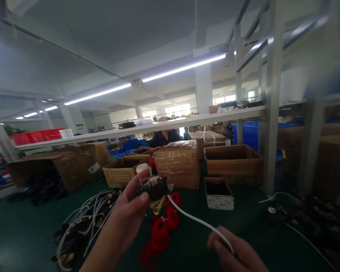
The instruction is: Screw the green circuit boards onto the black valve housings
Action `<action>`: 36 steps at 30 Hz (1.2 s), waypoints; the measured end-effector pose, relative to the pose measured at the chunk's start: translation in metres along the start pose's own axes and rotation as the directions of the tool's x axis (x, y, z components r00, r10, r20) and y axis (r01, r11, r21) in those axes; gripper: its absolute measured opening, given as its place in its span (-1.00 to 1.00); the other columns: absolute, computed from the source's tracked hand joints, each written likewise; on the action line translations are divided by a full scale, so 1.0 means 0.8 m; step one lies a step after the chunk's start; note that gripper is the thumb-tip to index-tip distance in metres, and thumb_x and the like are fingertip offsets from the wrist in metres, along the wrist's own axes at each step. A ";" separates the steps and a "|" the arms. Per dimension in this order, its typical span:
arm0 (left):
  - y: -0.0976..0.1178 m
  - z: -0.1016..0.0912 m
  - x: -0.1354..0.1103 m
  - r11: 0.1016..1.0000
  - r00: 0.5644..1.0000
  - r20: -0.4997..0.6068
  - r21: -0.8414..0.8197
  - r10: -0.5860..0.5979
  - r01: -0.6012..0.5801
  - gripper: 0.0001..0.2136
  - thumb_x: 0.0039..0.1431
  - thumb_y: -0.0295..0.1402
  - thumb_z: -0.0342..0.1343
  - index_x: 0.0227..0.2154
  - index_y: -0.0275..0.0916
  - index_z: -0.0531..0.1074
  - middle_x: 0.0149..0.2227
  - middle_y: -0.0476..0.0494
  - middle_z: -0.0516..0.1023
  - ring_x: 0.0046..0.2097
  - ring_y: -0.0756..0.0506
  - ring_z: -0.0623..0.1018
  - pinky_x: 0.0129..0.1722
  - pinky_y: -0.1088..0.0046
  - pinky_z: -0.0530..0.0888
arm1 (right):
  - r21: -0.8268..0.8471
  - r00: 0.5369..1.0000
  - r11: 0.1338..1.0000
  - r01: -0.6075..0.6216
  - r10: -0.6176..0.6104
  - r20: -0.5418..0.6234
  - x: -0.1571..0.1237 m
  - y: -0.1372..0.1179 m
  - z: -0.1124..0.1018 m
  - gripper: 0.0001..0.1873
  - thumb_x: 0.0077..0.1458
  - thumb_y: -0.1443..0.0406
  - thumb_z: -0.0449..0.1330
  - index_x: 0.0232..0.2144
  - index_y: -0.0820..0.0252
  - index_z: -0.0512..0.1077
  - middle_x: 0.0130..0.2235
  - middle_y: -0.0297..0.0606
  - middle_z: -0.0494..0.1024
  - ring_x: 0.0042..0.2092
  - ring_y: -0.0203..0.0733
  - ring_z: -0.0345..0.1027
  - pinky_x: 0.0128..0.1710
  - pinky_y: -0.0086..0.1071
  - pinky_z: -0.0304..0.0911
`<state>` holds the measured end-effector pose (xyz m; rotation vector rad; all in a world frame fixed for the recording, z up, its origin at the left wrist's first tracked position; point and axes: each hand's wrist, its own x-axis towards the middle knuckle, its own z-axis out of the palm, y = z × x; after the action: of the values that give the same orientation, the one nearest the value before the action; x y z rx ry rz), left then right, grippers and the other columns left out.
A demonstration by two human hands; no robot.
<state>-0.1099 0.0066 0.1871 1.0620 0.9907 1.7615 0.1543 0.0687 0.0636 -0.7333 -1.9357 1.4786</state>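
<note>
My left hand [133, 211] is closed around a small black device with metal parts [155, 188], raised above the green table. A brass-coloured piece [156, 206] shows just under the device. From the device's right side a white cable [192, 217] runs down to my right hand [235, 247], whose fingers are closed on it. Coils of red wire [160, 233] lie on the table below and between my hands. Left of my left arm sits a heap of black and brass parts with white cables [86, 223]. Blur hides the device's finer details.
Behind my hands stand a taped cardboard box [177, 164], an open carton [234, 166] and a small open box [219, 198]. More dark parts with a white cable [274, 213] lie at right. A white shelf [170, 124] crosses above, held by metal posts [272, 113]. A person [164, 136] is beyond.
</note>
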 end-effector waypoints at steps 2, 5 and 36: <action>-0.056 -0.003 -0.005 0.998 0.998 0.037 0.048 -0.052 0.051 -0.21 -0.17 -0.38 0.45 0.20 -0.02 0.33 0.02 -0.09 0.59 0.05 -0.23 0.58 0.04 0.32 0.52 | -0.207 0.987 0.970 -0.128 0.104 -0.123 -0.026 0.005 -0.054 -0.58 0.23 -0.09 0.14 -0.26 0.11 0.51 -0.36 -0.32 0.46 -0.33 -0.20 0.28 -0.35 -0.40 0.20; -0.138 0.002 -0.008 0.987 0.978 0.175 0.134 -0.110 0.087 -0.14 -0.29 -0.54 0.43 0.18 -0.01 0.33 0.02 -0.11 0.58 0.15 -0.32 0.51 0.13 0.16 0.45 | -0.380 0.966 0.892 -0.247 0.195 -0.170 -0.051 0.014 -0.112 -0.67 0.25 0.00 0.14 -0.22 0.07 0.52 -0.30 -0.30 0.48 -0.28 -0.13 0.34 -0.31 -0.36 0.22; -0.277 0.039 -0.042 0.605 0.873 0.243 0.793 -0.424 0.073 -0.18 -0.15 -0.56 0.13 0.29 -0.06 0.19 0.27 -0.21 0.27 0.10 -0.22 0.49 0.04 0.24 0.50 | -0.572 0.975 0.790 -0.220 0.157 -0.159 -0.010 0.101 -0.064 -0.80 0.29 0.36 0.05 -0.30 0.18 0.47 -0.24 -0.28 0.55 -0.24 -0.21 0.41 -0.25 -0.41 0.20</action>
<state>-0.0159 0.0578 -0.0125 1.6282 1.5744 0.7651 0.2034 0.1147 -0.0046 -1.2813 -2.3106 0.8946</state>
